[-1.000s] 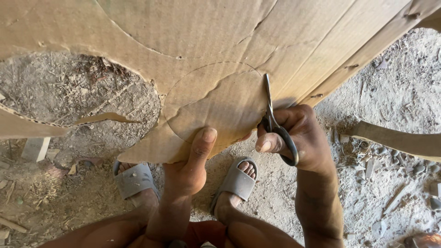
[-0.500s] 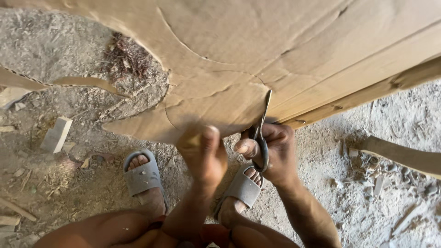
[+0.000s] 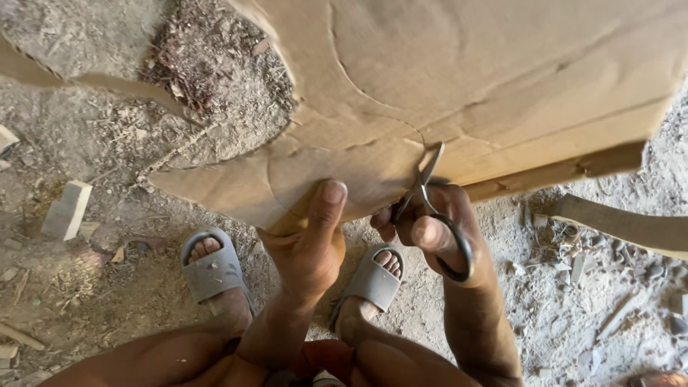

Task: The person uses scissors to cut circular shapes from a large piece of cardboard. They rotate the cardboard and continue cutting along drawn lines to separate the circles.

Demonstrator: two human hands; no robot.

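The cardboard sheet (image 3: 502, 86) is plain tan-brown, marked with thin curved pencil lines. The scissors (image 3: 430, 208) at its lower edge are dark grey metal with black loops. Below the cardboard, both sandals (image 3: 215, 269) are dull grey. The ground (image 3: 93, 143) is pale grey dust, flecked with light wood chips.
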